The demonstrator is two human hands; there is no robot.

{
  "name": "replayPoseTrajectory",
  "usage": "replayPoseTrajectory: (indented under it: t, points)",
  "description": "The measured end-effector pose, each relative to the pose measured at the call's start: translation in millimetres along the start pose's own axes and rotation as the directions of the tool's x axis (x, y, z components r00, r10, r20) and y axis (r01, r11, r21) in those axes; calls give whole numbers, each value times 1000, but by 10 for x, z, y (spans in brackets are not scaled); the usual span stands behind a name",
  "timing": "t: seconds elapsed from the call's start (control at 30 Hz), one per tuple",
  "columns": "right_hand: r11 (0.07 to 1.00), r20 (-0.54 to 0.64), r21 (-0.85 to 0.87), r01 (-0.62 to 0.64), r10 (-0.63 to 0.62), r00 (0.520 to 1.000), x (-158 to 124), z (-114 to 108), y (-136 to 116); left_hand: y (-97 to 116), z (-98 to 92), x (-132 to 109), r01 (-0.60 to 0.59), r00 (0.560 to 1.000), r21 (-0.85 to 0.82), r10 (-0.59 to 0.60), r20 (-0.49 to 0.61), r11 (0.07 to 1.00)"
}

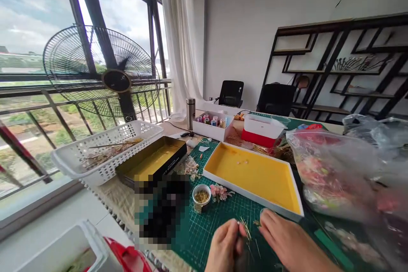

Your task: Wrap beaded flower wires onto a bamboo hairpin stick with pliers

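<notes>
My left hand (227,242) is closed in a pinch over the green cutting mat (207,231), with a tiny shiny bit at its fingertips that is too small to name. Right beside those fingers is a bunch of thin gold pins (246,228); whether the hand touches them I cannot tell. My right hand (283,238) is closed too, its fingers curled down close to a small gold-coloured piece (256,223). What it holds, if anything, is hidden. Beyond the hands stands a small round tub (202,205) of gold bits, and pink flowers (219,192) lie beside it.
A shallow white tray with a yellow bottom (264,174) lies ahead. Leftward are a black box (153,159) and a white basket (76,172). Bulging plastic bags (331,174) crowd the right. Bottles fill a white box (212,131) behind, near a steel flask (190,114).
</notes>
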State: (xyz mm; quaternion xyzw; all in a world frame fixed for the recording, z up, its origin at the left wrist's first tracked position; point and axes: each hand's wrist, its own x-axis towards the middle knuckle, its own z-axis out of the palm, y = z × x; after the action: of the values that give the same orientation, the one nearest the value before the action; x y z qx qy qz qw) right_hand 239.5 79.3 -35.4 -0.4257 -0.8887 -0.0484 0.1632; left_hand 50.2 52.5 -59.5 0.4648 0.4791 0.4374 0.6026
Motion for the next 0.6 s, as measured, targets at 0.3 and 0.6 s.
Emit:
replayPoseTrajectory:
  t: [0.3,0.6]
  points:
    - [967,136,-145,-209,229,964,238,290,-155,324,206,692,-154,984,869,149,94,471]
    - [939,164,-189,-288,320,933,166,250,-350,176,193,704,-279,941,945,245,234,168]
